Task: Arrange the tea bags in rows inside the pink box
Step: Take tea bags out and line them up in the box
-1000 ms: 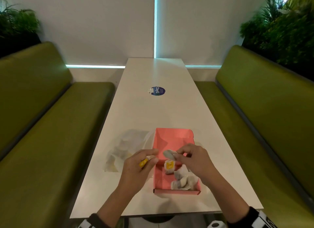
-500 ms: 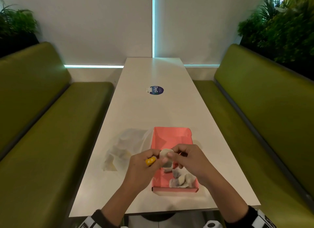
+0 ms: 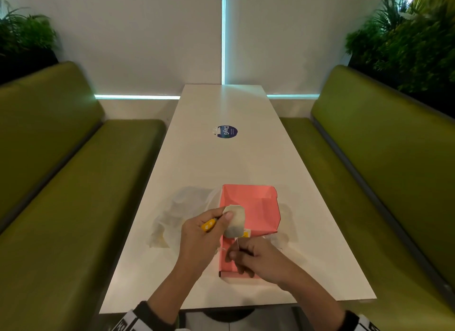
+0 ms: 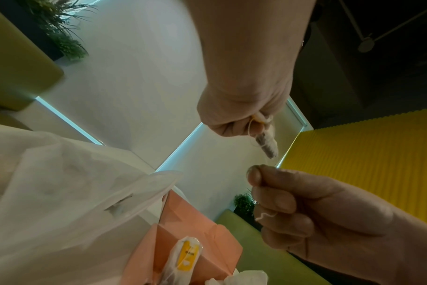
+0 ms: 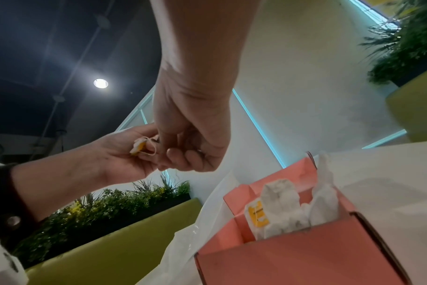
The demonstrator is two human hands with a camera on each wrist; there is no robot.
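The pink box lies open on the white table, and my hands hover over its near half. My left hand pinches a tea bag upright over the box's left wall, with the yellow tag tucked in its fingers. Below it, my right hand pinches the bag's white string. Other tea bags stand bunched in the box's near end, one showing a yellow tag. In the left wrist view, the held tea bag hangs above the right hand's fingertips.
A crumpled clear plastic bag lies on the table against the box's left side. A round blue sticker marks the table's far middle. Green benches flank both long edges, with plants behind them.
The tea bag passed from the right hand's pinch to the left hand. The right hand dropped toward me over the box, taking the string with it.
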